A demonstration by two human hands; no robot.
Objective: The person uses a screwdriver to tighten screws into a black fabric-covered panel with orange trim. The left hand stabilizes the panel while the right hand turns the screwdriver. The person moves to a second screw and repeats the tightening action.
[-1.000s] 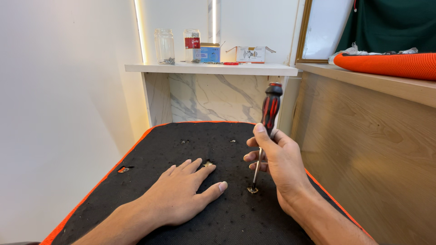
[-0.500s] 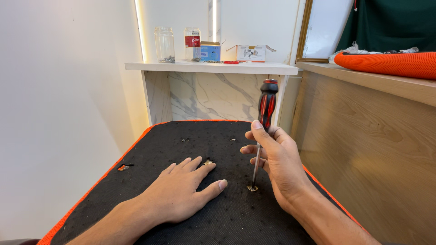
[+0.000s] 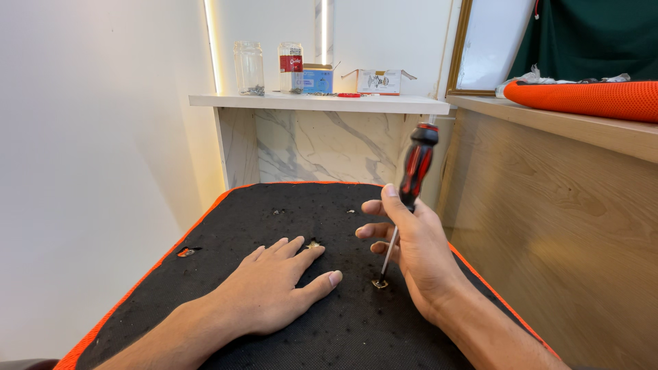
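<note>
The right hand [image 3: 426,257] is closed round the red-and-black screwdriver [image 3: 417,166], tip on a small screw [image 3: 379,282]; it is best kept upright, the open left hand [image 3: 274,291] pressed flat on the black mat [image 3: 288,205].

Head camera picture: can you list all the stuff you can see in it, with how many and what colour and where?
screwdriver: 1, red and black handle, upright in the right hand, tip on a small metal piece
small metal piece: 1, silvery, on the mat under the screwdriver tip
mat: 1, black with orange edge, under both hands
small part: 1, pale, on the mat by the left fingertips
shelf: 1, white, against the back wall
jars: 2, clear, on the shelf's left end
boxes: 2, one blue, one white, on the shelf
orange cushion: 1, on the wooden ledge, right
left hand: 1, flat on the mat
right hand: 1, gripping the screwdriver
</note>
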